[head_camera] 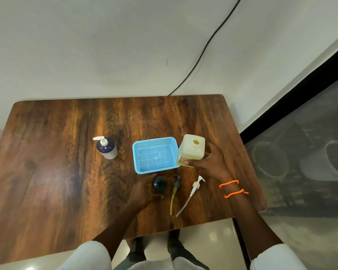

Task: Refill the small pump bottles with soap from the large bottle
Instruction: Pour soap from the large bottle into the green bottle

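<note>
Nearest, just in front of the blue basket (155, 154), the left hand (142, 193) wraps an open dark bottle (159, 184), with two removed pumps (191, 193) lying beside it. Right of the basket, the right hand (209, 164) grips the uncapped large bottle (192, 150). Left of the basket stands a capped pump bottle (106, 148).

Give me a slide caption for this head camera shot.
Left hand steadies an uncapped dark bottle while right hand holds the large soap bottle, pumps removed.
</note>
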